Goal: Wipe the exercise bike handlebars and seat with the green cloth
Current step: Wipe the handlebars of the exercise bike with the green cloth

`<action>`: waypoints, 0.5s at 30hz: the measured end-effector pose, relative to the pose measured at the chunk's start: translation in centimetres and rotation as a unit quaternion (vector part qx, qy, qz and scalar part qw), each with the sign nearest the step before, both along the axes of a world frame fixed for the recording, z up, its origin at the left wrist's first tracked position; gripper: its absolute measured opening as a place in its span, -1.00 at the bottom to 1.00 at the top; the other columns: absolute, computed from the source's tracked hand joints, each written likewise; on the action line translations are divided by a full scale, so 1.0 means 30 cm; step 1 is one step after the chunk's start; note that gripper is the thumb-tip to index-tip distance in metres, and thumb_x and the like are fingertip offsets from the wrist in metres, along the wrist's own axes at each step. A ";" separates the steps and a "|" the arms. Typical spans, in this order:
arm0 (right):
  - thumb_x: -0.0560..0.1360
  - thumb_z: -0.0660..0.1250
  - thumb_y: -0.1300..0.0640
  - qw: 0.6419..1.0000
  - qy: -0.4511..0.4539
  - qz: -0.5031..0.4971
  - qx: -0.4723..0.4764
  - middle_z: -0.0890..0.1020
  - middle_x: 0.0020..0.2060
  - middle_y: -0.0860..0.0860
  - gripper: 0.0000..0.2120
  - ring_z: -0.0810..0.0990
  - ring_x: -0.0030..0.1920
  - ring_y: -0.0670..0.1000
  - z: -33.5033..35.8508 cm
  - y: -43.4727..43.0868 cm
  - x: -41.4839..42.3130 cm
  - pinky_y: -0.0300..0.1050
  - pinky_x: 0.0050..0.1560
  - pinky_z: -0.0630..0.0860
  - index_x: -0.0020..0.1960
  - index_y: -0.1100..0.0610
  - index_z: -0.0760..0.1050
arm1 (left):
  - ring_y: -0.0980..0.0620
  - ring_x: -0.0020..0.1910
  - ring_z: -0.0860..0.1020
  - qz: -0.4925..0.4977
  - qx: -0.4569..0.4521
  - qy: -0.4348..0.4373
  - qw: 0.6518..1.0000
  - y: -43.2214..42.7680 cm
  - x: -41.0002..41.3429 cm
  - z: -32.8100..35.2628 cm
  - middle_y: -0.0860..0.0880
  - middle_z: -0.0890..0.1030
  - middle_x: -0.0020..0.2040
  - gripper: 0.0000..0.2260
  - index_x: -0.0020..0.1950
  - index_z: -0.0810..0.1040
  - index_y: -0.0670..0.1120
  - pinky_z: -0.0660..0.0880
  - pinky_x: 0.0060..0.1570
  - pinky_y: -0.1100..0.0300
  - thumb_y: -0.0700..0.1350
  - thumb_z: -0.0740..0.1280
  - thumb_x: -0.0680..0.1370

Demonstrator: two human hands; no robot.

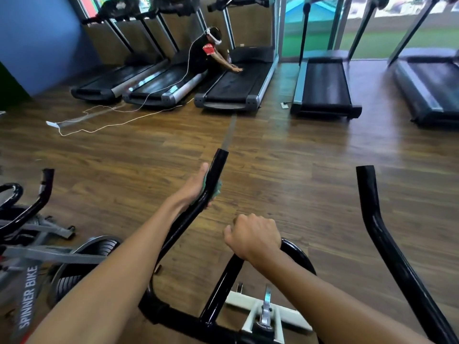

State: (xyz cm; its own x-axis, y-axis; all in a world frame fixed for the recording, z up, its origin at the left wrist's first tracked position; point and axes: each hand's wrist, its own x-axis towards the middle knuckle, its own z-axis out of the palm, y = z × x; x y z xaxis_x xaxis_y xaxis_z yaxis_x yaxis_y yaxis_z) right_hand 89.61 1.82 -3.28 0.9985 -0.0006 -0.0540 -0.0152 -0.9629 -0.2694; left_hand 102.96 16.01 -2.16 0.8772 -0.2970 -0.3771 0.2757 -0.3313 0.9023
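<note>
At far left stands a second bike (29, 281) lettered "SPINNER BIKE". Next, the left hand (196, 186) wraps the green cloth (215, 191) round the left bar of the handlebars (214, 175), fingers curled behind it, thumb lying along the bar; the cloth shows on either side of the bar, pressed between palm and bar. To the right and nearer the camera, the right hand (253, 235) is a fist gripping the centre loop (298, 254), apart from the cloth. The right bar (372, 207) stands untouched above the wooden floor (298, 155). The seat is out of view.
</note>
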 end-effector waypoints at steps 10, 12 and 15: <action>0.55 0.12 -0.03 1.000 0.012 -0.017 -0.009 0.66 -0.12 0.08 -0.71 0.50 -0.20 0.16 0.016 0.005 -0.010 -0.02 -0.13 0.34 -0.15 0.10 0.52 | 0.00 -0.49 0.52 0.032 0.116 0.091 0.989 0.287 -0.306 0.002 -0.12 0.58 -0.39 -0.31 -0.03 0.53 -0.22 0.51 -0.47 0.17 0.40 -0.01 0.57; 0.55 0.12 -0.03 1.000 0.016 -0.019 -0.013 0.59 -0.19 0.06 -0.72 0.47 -0.21 0.16 0.021 0.009 -0.016 -0.02 -0.13 0.35 -0.16 0.10 0.49 | 0.01 -0.54 0.50 0.096 0.102 0.096 0.985 0.307 -0.374 0.003 -0.10 0.55 -0.43 -0.34 -0.09 0.53 -0.21 0.48 -0.50 0.20 0.37 0.00 0.60; 0.56 0.12 -0.03 1.000 0.012 -0.022 -0.014 0.52 -0.27 0.04 -0.70 0.49 -0.23 0.16 0.023 0.010 -0.022 -0.02 -0.12 0.36 -0.16 0.11 0.52 | -0.02 -0.56 0.48 0.291 0.034 0.089 0.952 0.308 -0.481 -0.024 -0.12 0.55 -0.47 -0.34 -0.15 0.55 -0.25 0.46 -0.49 0.18 0.33 0.06 0.62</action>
